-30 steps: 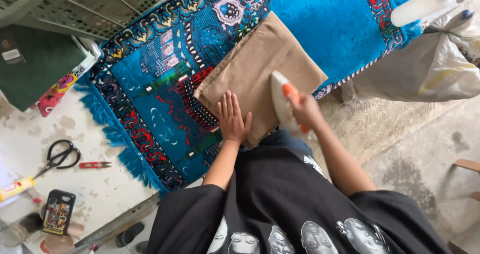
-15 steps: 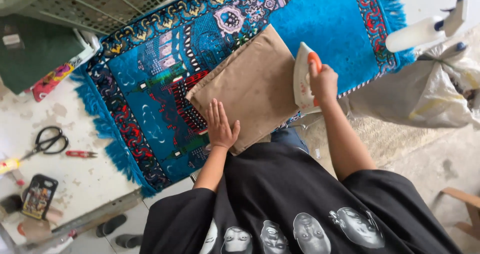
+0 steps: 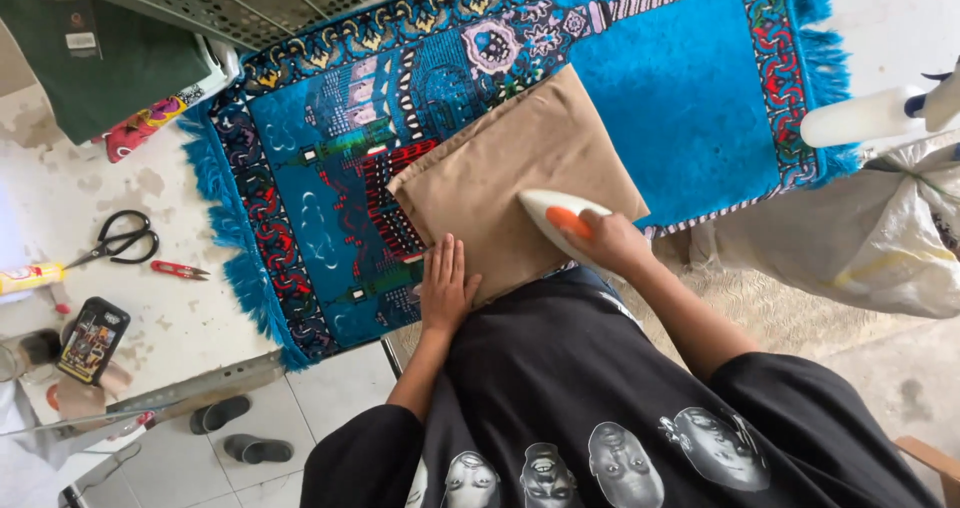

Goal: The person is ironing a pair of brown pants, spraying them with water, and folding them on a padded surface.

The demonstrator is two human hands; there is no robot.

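1. Tan folded cloth (image 3: 515, 173) lies on a blue patterned rug (image 3: 680, 98) that covers the bench (image 3: 170, 318), set at an angle near the rug's near edge.
2. The left hand (image 3: 446, 288) lies flat, fingers together, pressing the cloth's near corner.
3. The right hand (image 3: 612, 244) is wrapped around the handle of a white and orange iron (image 3: 556, 218), whose sole rests on the cloth's near right part.
4. Black scissors (image 3: 118, 240) and small red snips (image 3: 180, 269) lie on the bare bench left of the rug's fringe, with a phone (image 3: 92, 339) nearer the edge.
5. A white spray bottle (image 3: 872, 116) sits at the rug's right end above a pale sack (image 3: 860, 243).
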